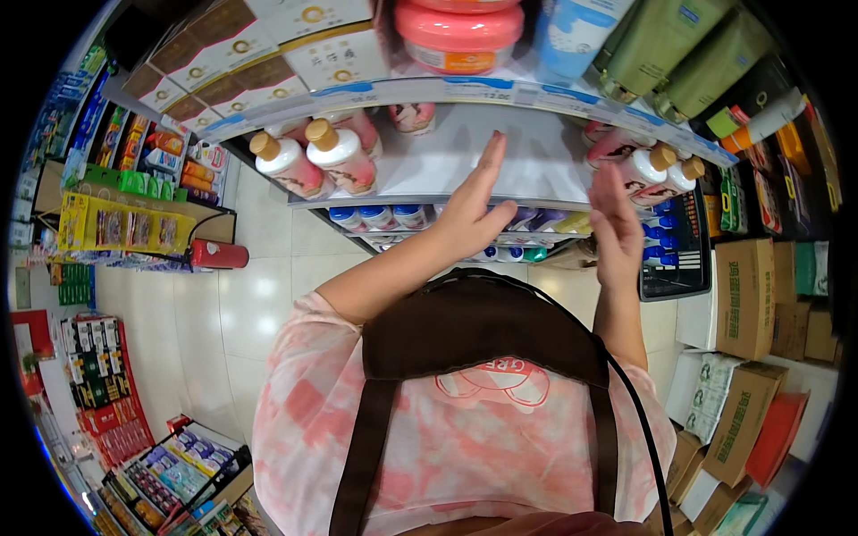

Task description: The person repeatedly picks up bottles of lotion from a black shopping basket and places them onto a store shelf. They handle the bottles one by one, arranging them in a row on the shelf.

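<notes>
My left hand is raised before the middle of a white shop shelf, fingers extended, thumb apart, nothing in it. My right hand stands upright beside the bottles at the shelf's right, its palm turned inward; I see nothing held in it. Pink and white pump-less lotion bottles with gold caps stand in two groups: a front bottle with others at the left, and a bottle with others at the right, partly behind my right hand. Another pink bottle stands farther back, its top hidden by the upper shelf.
Above, a shelf edge with price tags carries boxes, pink tubs and green tubes. Lower shelves hold blue-capped bottles. A black basket and cartons stand right; a red cylinder lies left.
</notes>
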### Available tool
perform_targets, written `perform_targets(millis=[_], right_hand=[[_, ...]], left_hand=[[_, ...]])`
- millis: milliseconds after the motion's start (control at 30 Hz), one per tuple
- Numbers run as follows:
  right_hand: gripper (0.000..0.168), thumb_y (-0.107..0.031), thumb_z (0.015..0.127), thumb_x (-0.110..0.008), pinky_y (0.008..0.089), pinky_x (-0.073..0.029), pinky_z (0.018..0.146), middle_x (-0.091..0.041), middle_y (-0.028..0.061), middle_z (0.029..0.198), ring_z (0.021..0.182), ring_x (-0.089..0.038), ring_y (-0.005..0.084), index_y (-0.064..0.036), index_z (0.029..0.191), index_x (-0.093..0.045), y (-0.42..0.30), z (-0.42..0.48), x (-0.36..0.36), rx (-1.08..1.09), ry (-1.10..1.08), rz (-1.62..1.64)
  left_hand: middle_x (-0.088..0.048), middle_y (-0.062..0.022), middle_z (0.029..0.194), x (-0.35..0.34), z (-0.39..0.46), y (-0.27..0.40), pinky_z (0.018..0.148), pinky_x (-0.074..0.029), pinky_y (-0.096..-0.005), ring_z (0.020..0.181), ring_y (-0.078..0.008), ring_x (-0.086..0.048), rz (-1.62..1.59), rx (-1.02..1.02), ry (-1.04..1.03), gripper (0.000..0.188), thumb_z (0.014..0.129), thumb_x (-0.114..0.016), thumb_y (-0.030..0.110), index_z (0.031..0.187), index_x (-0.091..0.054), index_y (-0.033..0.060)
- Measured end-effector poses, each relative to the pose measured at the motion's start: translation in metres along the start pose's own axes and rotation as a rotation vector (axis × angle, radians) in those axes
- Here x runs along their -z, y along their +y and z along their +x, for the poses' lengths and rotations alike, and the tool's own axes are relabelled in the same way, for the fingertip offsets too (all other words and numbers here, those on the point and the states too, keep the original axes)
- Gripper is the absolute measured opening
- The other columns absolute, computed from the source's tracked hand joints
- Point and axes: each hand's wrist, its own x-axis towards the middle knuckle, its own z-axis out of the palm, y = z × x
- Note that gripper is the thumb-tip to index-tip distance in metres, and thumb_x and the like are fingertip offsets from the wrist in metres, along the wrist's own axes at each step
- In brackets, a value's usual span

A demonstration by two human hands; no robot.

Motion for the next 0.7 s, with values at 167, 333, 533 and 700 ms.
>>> perform_targets(millis=[167,333,533,700], right_hand=[[0.055,0.009,0.083,-0.044,0.0365,-0.023,0.107,-0.027,0.0155,0.143,0.131,-0.028,0.0251,0.004,0.136,-0.028,-0.014,-0.013,0.032,0.078,0.279,-0.08],[0.061,0.007,0.082,-0.047,0.0355,-0.016,0.109,-0.022,0.013,0.145,0.134,-0.02,0.0224,0.002,0.138,-0.023,-0.002,-0.017,0.043,-0.009,0.301,-0.113],[0.064,0.005,0.081,-0.051,0.0336,-0.018,0.108,-0.027,0.0122,0.143,0.132,-0.026,0.0208,0.0,0.139,-0.024,0.012,-0.01,0.053,-0.099,0.281,-0.057],[0.064,0.005,0.081,-0.051,0.0332,-0.018,0.108,-0.027,0.0146,0.142,0.132,-0.026,0.0206,0.001,0.138,-0.023,0.014,-0.006,0.053,-0.101,0.254,0.011]], left_hand=[[-0.014,-0.0197,0.146,-0.031,0.024,0.003,0.107,-0.018,-0.0317,0.136,-0.0287,-0.015,-0.028,0.034,-0.199,0.072,0.08,-0.053,0.009,0.141,-0.015,0.0022],[-0.016,-0.0182,0.146,-0.062,0.05,0.011,0.096,-0.035,-0.0299,0.135,-0.0285,-0.018,-0.032,0.136,-0.336,0.078,0.078,-0.057,0.016,0.142,-0.012,0.0062],[-0.021,-0.0196,0.145,-0.082,0.062,0.017,0.077,-0.045,-0.028,0.128,-0.0279,-0.033,-0.047,0.099,-0.354,0.084,0.076,-0.059,0.017,0.143,-0.009,0.0073],[-0.027,-0.0212,0.141,-0.091,0.063,0.013,0.077,-0.044,-0.0279,0.123,-0.0279,-0.039,-0.064,0.078,-0.309,0.085,0.075,-0.06,0.018,0.143,-0.009,0.0065]])
